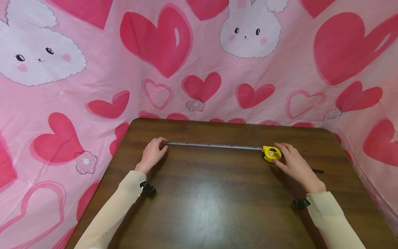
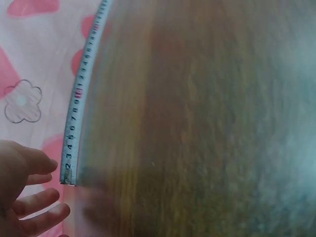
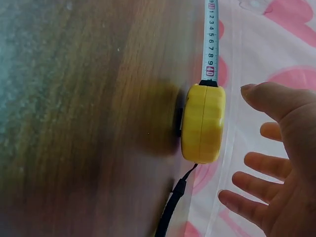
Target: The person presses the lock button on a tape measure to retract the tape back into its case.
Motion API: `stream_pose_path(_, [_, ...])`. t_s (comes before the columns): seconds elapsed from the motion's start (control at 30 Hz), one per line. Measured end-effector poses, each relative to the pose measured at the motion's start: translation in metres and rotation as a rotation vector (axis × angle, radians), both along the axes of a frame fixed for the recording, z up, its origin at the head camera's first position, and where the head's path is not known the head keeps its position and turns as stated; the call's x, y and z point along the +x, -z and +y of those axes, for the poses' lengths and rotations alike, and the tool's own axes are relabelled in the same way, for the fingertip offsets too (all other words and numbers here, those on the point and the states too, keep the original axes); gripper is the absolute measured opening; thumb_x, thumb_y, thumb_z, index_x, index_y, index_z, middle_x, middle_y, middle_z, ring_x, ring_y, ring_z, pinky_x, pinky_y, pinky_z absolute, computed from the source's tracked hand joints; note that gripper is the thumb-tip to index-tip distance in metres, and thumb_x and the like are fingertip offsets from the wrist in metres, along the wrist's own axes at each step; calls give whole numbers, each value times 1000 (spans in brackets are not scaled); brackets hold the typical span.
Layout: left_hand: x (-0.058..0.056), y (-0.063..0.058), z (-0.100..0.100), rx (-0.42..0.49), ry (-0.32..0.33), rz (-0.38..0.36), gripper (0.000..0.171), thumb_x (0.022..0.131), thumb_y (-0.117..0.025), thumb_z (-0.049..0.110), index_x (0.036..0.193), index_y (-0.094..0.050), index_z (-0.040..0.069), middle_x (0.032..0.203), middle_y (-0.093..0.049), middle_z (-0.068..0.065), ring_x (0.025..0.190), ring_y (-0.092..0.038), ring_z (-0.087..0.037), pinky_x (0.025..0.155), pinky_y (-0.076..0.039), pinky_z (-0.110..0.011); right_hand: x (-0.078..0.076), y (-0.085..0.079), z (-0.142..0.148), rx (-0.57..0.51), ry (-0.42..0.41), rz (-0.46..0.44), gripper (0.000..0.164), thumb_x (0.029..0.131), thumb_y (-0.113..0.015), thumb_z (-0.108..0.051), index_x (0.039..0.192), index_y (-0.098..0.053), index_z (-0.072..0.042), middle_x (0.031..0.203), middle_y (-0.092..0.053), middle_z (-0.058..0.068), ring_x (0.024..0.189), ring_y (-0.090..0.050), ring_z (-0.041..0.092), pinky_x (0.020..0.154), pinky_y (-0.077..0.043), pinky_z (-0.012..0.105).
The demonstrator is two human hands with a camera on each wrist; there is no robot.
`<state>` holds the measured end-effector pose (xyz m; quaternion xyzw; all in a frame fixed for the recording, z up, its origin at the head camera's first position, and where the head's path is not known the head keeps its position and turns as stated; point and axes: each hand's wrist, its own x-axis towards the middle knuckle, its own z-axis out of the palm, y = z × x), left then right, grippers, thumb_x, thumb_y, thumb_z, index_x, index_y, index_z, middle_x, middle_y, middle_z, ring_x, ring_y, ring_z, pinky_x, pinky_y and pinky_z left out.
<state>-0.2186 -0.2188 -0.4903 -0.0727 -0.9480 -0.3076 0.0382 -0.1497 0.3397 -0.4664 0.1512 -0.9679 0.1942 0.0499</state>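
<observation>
- Your left hand (image 1: 153, 150) reaches forward over the far left of the table (image 1: 202, 207), its fingers loosely bent, spread apart and pinching nothing in the left wrist view; the nearest fingertip lies just beside the free end of the blade (image 1: 214, 145).
- Your right hand (image 1: 295, 164) reaches forward and inward at the other end, thumb nearer you and index finger farther away.
- Its fingers are spread too; the right wrist view shows them apart from the case (image 3: 202, 123), so you aren't gripping it there.
- The tape measure (image 1: 271, 154) is in the far half of the table, case by your right hand, blade stretched between your two hands.
- Its long axis runs left to right across you, almost parallel to the table's far edge; the metal end (image 2: 68, 183) points left, and the case end sits slightly closer to you.
- The case is yellow, with a dark-and-yellow label on the side facing you and a black mouth where the blade comes out.
- The blade is whitish, printed with black numerals and some red marks.
- A black strap (image 3: 168, 212) trails from the case, opposite the blade.
</observation>
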Motion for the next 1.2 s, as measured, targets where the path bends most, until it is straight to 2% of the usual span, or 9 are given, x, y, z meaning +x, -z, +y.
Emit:
stream_pose_path(0.27, [-5, 2, 0, -101, 21, 26, 35, 98, -71, 15, 130, -65, 3, 125, -62, -24, 112, -62, -42, 96, -51, -61, -11, 4, -3, -17, -29, -60, 73, 94, -78, -17, 153, -39, 0, 149, -40, 33, 134, -41, 54, 106, -35, 75])
stream_pose_path(0.47, [-10, 1, 0, -168, 46, 0, 33, 98, -71, 13, 130, -67, 4, 126, -63, -24, 113, -62, -41, 95, -52, -62, -16, 9, -4, -4, -53, -79, 71, 92, -80, -19, 150, -44, 1, 147, -42, 33, 132, -42, 55, 107, -35, 74])
stream_pose_path(0.7, [-17, -1, 2, -218, 69, -14, 27, 98, -71, 15, 123, -71, 4, 118, -66, -21, 108, -63, -40, 92, -53, -61, -23, 8, -7, 9, -88, -124, 67, 93, -79, -17, 147, -46, 4, 146, -45, 32, 131, -44, 54, 109, -35, 72])
stream_pose_path(1.03, [-18, -4, 1, -216, 74, -27, 15, 98, -71, 11, 111, -73, 4, 107, -69, -17, 99, -64, -37, 87, -55, -59, -27, 9, -8, 21, -119, -216, 69, 92, -77, -10, 151, -43, 4, 151, -43, 33, 135, -42, 54, 111, -33, 71])
stream_pose_path(1.2, [-16, -6, 1, -216, 74, -29, 13, 97, -72, 9, 109, -75, 4, 106, -69, -17, 98, -63, -36, 87, -55, -59, -27, 9, -7, 12, -144, -224, 77, 93, -78, -13, 158, -37, -6, 150, -44, 31, 135, -41, 53, 109, -35, 72])
